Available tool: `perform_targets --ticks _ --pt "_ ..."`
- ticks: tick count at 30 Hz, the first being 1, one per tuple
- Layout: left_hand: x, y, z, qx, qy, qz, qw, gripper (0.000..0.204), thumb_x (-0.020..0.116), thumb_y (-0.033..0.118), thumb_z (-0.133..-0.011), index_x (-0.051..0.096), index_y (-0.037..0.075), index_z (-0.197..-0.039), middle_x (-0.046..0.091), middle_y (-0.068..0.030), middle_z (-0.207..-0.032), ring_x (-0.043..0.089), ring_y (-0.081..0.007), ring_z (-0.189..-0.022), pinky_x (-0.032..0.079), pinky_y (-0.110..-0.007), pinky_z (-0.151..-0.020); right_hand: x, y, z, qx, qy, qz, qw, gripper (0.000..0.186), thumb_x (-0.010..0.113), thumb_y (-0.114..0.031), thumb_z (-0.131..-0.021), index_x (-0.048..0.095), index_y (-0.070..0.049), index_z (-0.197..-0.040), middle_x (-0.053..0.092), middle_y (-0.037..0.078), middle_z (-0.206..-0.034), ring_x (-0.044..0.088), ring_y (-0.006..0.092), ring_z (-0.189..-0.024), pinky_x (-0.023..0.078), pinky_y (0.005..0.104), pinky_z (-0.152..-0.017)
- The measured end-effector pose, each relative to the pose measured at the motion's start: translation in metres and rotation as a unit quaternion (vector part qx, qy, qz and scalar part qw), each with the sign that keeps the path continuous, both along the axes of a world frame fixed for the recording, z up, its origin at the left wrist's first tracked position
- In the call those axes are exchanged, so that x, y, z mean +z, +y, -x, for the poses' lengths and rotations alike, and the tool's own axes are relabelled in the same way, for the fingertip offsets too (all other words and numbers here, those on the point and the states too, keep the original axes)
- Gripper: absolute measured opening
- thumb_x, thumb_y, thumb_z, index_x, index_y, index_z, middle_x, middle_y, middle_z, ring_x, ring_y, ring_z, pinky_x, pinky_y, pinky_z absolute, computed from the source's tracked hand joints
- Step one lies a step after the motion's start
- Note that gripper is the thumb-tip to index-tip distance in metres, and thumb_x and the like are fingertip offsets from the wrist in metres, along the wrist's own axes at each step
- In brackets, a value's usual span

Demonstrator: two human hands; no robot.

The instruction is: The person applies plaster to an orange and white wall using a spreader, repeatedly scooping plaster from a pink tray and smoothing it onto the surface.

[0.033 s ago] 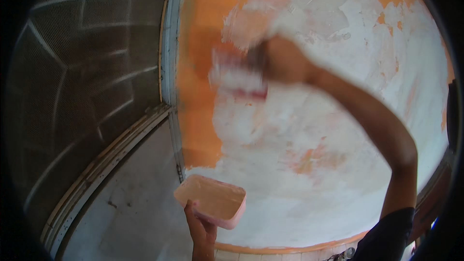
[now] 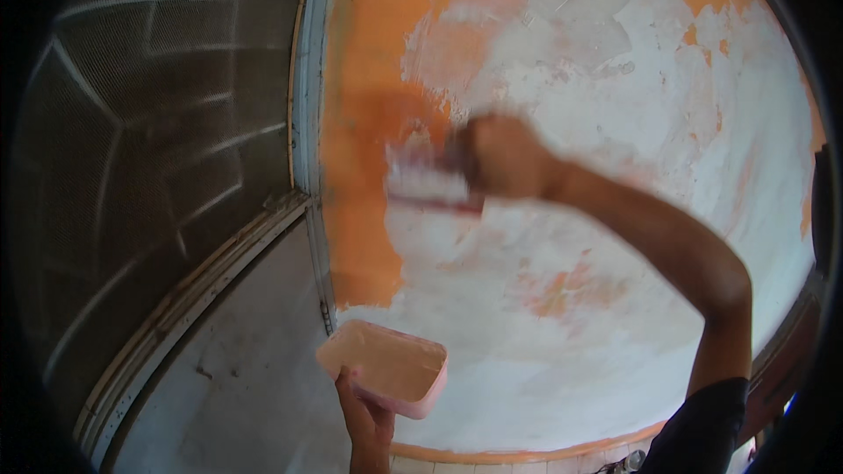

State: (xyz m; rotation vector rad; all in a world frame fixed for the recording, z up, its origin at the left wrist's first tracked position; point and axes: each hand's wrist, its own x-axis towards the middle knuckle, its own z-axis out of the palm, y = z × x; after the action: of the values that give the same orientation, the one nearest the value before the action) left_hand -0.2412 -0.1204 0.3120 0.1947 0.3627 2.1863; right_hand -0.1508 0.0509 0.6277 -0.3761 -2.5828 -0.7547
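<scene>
My right hand (image 2: 505, 154), blurred by motion, grips a wide flat spreading tool (image 2: 430, 189) with a whitish face and a red edge, held at the wall. Behind it, the wall (image 2: 597, 96) is largely covered in patchy white coating, with bare orange paint (image 2: 356, 228) down its left side and along parts of the top. Low in the view, my left hand (image 2: 360, 408) holds a pink rectangular tub (image 2: 428, 391) from beneath, thumb at the rim. A pale beige material lines or fills the tub; which one I cannot tell.
On the left are a dark mesh screen (image 2: 158, 149) in a worn frame (image 2: 305, 79) and a grey panel (image 2: 228, 369) below it. A dark wooden edge (image 2: 781, 351) runs at the far right. A tiled floor (image 2: 492, 465) shows along the bottom.
My right hand and the tool have moved downward along the wall. The tub in my left hand has shifted very slightly.
</scene>
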Motion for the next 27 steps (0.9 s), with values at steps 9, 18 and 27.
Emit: perform_targets --ticks 9,18,27 --pt "-0.005 0.008 -0.008 -0.033 -0.042 -0.009 0.999 0.050 0.053 0.036 -0.085 0.039 0.007 -0.123 0.047 -0.0089 -0.119 0.046 -0.0240 -0.113 0.039 -0.040 -0.094 -0.067 0.007 0.035 0.079 0.166 0.000 0.983 0.014 0.059 -0.003 -0.062 0.063 -0.003 -0.075 0.062 0.013 -0.072 0.061 0.0298 -0.072 0.051 0.0401 -0.060" --pt "-0.003 0.009 -0.009 -0.029 -0.011 0.000 1.000 0.059 0.053 0.043 -0.084 0.036 0.007 -0.128 0.045 -0.0102 -0.124 0.044 -0.0255 -0.115 0.036 -0.041 -0.097 0.087 0.013 -0.019 -0.147 0.311 -0.176 0.923 0.018 0.061 -0.018 -0.071 0.064 -0.006 -0.085 0.065 0.017 -0.076 0.063 0.0330 -0.068 0.052 0.0424 -0.060" --pt "-0.020 0.004 -0.001 -0.016 -0.029 0.028 0.999 0.059 0.052 0.043 -0.084 0.036 0.006 -0.128 0.045 -0.0107 -0.124 0.044 -0.0264 -0.115 0.036 -0.042 -0.096 -0.103 0.011 0.024 0.067 0.101 -0.060 0.991 0.024 0.060 -0.006 -0.060 0.063 -0.005 -0.084 0.061 0.012 -0.079 0.061 0.0275 -0.075 0.053 0.0382 -0.061"
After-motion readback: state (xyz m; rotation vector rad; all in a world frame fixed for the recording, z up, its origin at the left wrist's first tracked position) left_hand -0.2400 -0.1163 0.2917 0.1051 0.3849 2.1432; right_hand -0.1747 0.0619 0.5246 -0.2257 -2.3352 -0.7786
